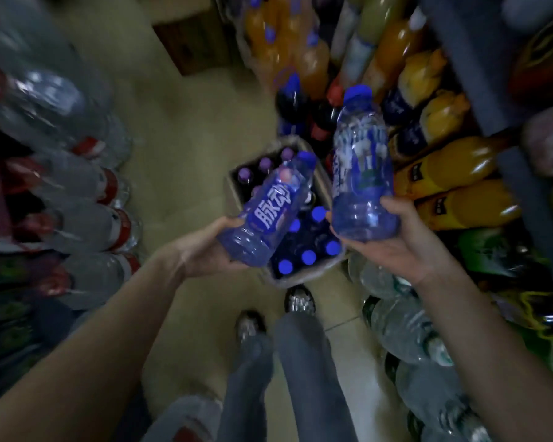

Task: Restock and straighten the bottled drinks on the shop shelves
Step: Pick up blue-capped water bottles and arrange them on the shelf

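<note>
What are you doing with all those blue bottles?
A person stands in a shop aisle holding two blue drink bottles. The left hand grips one blue bottle by its base, tilted; the right hand grips another blue bottle by its base, cap pointing away. Below them on the floor sits an open cardboard box with more blue-capped bottles inside. Orange drink bottles line the shelves on the right, clear water bottles on the left.
</note>
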